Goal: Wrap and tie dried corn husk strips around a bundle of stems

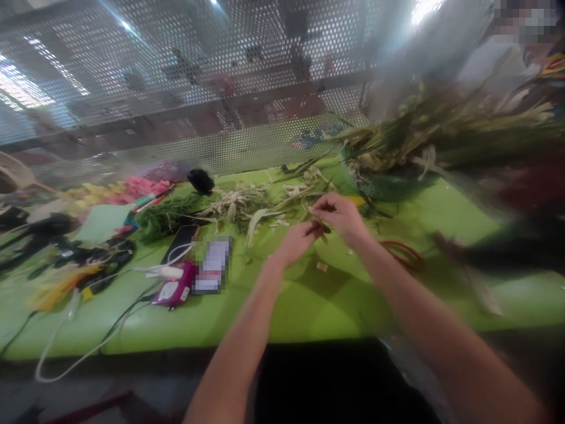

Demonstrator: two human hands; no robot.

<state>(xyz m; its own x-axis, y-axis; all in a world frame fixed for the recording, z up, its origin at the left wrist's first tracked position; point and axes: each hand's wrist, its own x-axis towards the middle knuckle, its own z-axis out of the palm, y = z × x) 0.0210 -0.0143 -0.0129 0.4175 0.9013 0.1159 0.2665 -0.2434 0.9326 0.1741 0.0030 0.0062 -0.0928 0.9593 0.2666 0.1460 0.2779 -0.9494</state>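
Over the green table, my left hand (296,242) and my right hand (341,217) meet at the fingertips. Both are closed in a pinch. What they hold is small and blurred; it may be a thin piece of dried leaf, but I cannot make it out. Just beyond the fingers lie pale dried leaf strips (256,222) and a tangled heap of whitish strips (236,201). A small pale scrap (322,267) rests on the table below my hands.
A green basket (379,187) at the back right bears long dried leaves (410,132). Left stand a phone (214,265), a purple power adapter (176,287) with cables, green fibres (165,218) and pink material (143,189). A perforated metal screen (198,88) rises behind. An orange ring (404,250) lies right.
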